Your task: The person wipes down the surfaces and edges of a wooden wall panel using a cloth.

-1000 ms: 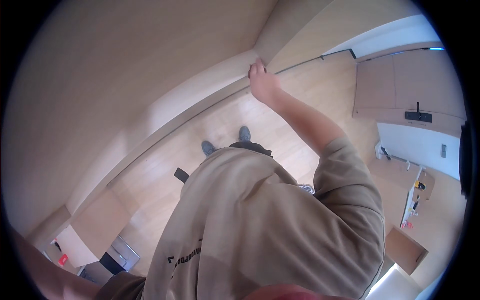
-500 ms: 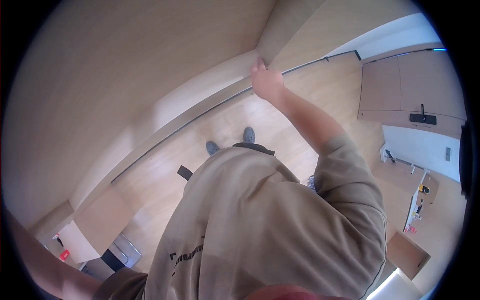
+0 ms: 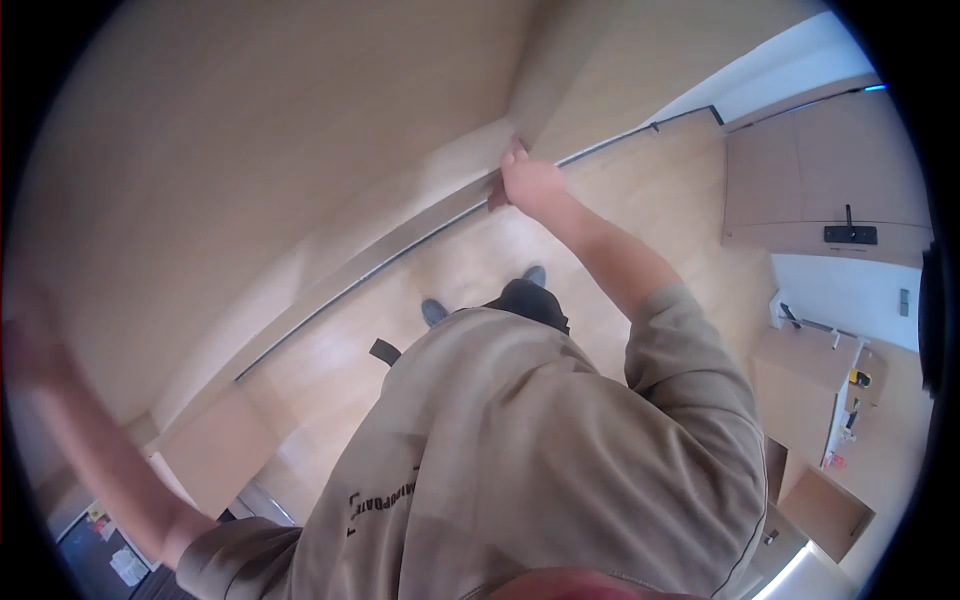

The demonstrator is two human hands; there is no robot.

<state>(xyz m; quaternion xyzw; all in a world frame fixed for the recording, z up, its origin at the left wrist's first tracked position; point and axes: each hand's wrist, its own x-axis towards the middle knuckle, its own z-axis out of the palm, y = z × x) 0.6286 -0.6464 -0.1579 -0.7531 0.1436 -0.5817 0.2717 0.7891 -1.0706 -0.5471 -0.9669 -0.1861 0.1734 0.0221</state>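
A large pale wooden cabinet frame (image 3: 330, 130) fills the upper left, with a side board meeting it in a corner. My right hand (image 3: 532, 183) is at the frame's lower edge near that corner, fingers over the board and thumb below, gripping it. Far left, my left hand (image 3: 38, 335) is raised in front of the large wooden face. Motion smears its fingers, so I cannot tell whether it touches the wood.
My shoes (image 3: 434, 312) stand on the light wood floor (image 3: 330, 385) beside the frame's edge. A door with a black handle (image 3: 850, 234) is at the right. Below it, a wooden bench (image 3: 800, 380) has tools nearby, including a yellow one (image 3: 860, 379). A wooden box (image 3: 215, 445) stands at lower left.
My left hand has come up into view at the far left, its forearm swinging upward. The right hand has dropped slightly, its thumb now showing below the edge. My feet have shifted.
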